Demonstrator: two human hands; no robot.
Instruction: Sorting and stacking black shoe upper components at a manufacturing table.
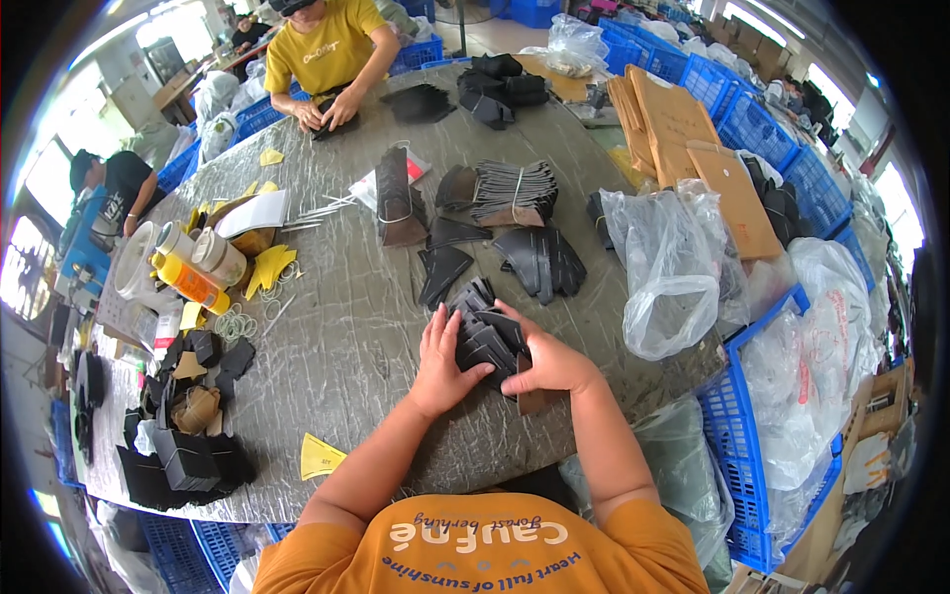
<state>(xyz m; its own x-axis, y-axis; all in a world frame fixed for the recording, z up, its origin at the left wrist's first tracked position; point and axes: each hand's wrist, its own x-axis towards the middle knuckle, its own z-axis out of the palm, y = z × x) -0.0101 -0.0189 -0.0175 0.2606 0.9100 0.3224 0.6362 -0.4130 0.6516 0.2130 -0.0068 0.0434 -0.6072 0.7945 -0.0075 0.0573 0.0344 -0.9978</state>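
Note:
A stack of black, flat cut pieces, leather-like, stands on the grey table between my hands. My left hand presses on its left side, fingers pointing up along it and the thumb across its near face. From the other side my right hand grips the same stack, thumb at the near edge beside a brownish piece. Just beyond lie more loose black pieces and a fanned black pile. Farther off are a tied bundle of pieces and a dark banded roll-like bundle.
Bottles, yellow scraps and cord lie at the left, above black bundles. A yellow card piece rests near the front edge. Clear plastic bags, cardboard and blue baskets line the right. Across the table, a person handles dark pieces.

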